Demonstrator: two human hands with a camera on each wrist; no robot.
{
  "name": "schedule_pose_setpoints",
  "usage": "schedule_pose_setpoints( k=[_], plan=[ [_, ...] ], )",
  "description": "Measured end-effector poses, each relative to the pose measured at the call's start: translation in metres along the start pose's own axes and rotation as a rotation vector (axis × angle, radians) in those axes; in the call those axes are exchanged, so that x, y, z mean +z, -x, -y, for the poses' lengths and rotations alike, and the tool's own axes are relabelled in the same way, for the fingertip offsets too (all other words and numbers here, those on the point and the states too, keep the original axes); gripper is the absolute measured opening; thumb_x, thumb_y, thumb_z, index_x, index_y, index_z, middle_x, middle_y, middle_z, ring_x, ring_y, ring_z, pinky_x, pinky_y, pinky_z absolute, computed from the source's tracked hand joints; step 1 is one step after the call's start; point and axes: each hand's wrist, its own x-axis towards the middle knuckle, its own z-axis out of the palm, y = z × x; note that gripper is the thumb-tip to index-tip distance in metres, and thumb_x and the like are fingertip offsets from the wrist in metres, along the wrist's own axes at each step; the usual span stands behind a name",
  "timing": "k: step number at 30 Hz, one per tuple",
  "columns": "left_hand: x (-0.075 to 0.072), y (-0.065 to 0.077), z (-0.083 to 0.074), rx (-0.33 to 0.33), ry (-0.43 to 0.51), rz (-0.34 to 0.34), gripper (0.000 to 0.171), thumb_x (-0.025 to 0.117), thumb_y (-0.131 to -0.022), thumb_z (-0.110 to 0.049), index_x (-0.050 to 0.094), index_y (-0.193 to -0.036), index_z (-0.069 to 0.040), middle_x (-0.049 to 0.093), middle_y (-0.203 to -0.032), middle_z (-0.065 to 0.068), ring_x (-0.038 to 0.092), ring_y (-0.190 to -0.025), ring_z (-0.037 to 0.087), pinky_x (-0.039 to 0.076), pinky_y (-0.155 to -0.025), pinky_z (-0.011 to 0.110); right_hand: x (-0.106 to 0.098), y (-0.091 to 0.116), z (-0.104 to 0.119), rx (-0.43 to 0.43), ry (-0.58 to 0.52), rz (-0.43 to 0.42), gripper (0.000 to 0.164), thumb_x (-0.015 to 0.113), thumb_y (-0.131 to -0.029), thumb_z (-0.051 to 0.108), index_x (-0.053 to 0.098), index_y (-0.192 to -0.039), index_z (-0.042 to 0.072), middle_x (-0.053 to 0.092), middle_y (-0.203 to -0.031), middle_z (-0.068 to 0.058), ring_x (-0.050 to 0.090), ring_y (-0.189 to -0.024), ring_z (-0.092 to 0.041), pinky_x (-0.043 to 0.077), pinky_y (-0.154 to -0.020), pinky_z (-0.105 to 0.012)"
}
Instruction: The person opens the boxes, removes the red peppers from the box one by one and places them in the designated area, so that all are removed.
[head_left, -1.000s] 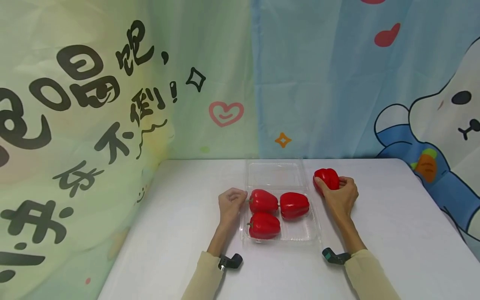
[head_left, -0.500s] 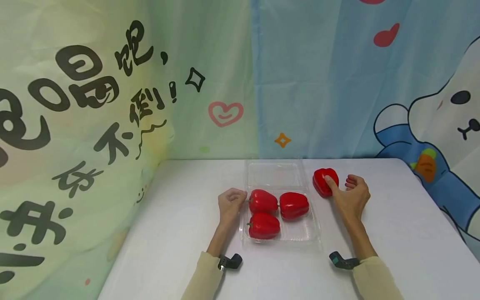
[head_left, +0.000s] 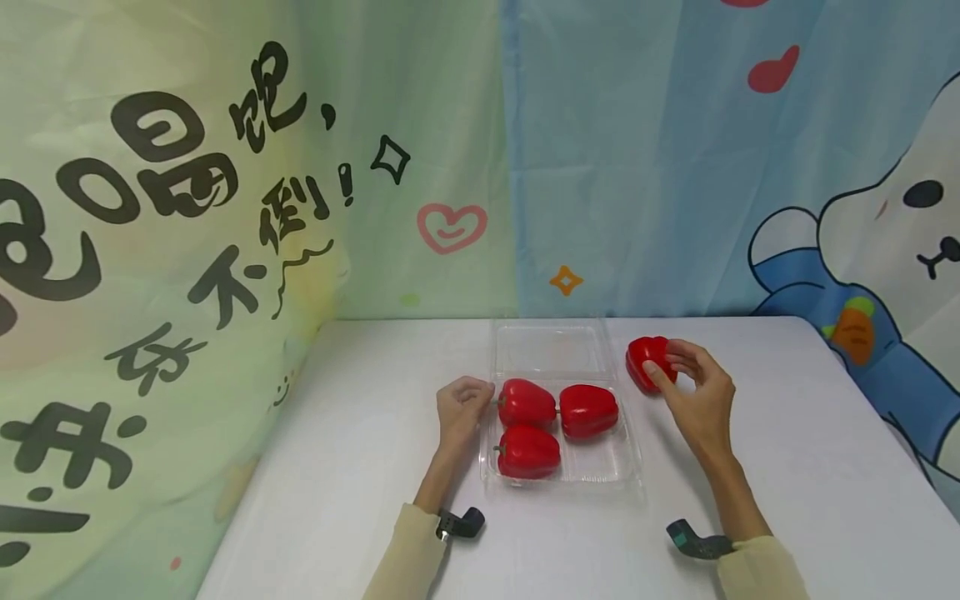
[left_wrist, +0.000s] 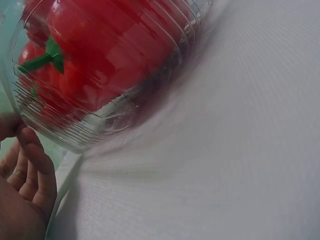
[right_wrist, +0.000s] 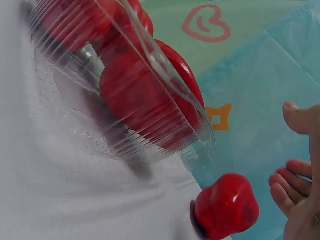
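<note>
A clear plastic clamshell container lies with its lid flipped back, holding three red bell peppers, two on the left and one on the right. My left hand pinches its left rim between thumb and forefinger, a grip also visible in the left wrist view. Right of the lid, a fourth red bell pepper stands on the table. My right hand is beside that bell pepper, thumb and fingers spread. In the right wrist view a gap shows between the hand and the bell pepper.
The lid reaches toward the back edge of the white table. Behind it hangs a printed curtain. Dark wrist cameras sit on the left wrist and the right wrist.
My right hand has released the fourth bell pepper, drawn back to the right, then swung its fingers toward it again. The left hand and container have stayed put.
</note>
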Motion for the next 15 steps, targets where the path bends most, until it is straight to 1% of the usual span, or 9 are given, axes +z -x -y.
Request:
schedule_pose_setpoints(
  k=[3,7,11,13,15],
  plan=[
    [0.0,0.0,0.001,0.005,-0.001,0.004,0.018,0.079,-0.099,-0.017,0.077,-0.094,0.0,0.077,-0.086,0.028,0.066,-0.069,0.021,0.052,-0.062,0.02,-0.001,0.002,0.003,-0.043,-0.04,0.08,0.057,0.086,-0.094,0.016,0.066,-0.147,0.01,0.071,-0.145,-0.014,0.067,-0.117,-0.005,0.05,-0.11,-0.015],
    [-0.001,-0.001,0.003,0.0,-0.012,0.013,0.017,0.079,-0.099,-0.017,0.078,-0.093,-0.001,0.077,-0.086,0.028,0.066,-0.069,0.022,0.052,-0.061,0.02,0.001,0.007,0.006,-0.114,-0.056,0.182,0.06,0.087,-0.091,0.01,0.065,-0.147,0.008,0.071,-0.144,-0.018,0.065,-0.115,0.0,0.048,-0.103,-0.006],
    [-0.002,-0.001,0.001,0.005,-0.037,0.013,0.018,0.079,-0.099,-0.019,0.078,-0.093,-0.002,0.078,-0.087,0.025,0.067,-0.069,0.018,0.053,-0.063,0.02,0.008,0.009,0.009,-0.154,-0.068,0.295,0.064,0.089,-0.089,0.009,0.065,-0.148,0.009,0.071,-0.144,-0.018,0.064,-0.116,0.007,0.048,-0.1,-0.005],
    [-0.002,-0.001,0.0,0.011,-0.04,0.012,0.018,0.078,-0.1,-0.019,0.078,-0.093,-0.002,0.078,-0.087,0.025,0.066,-0.069,0.015,0.053,-0.063,0.02,0.012,0.01,0.01,-0.16,-0.068,0.354,0.066,0.09,-0.088,0.01,0.064,-0.15,0.013,0.071,-0.145,-0.015,0.064,-0.119,0.005,0.047,-0.102,-0.007],
    [-0.002,-0.002,-0.001,0.015,-0.043,0.014,0.018,0.078,-0.1,-0.019,0.078,-0.093,-0.002,0.078,-0.087,0.025,0.065,-0.069,0.014,0.053,-0.063,0.019,0.016,0.01,0.011,-0.168,-0.06,0.407,0.069,0.091,-0.088,0.012,0.064,-0.151,0.015,0.071,-0.146,-0.014,0.064,-0.122,-0.003,0.047,-0.105,-0.01]
  ],
)
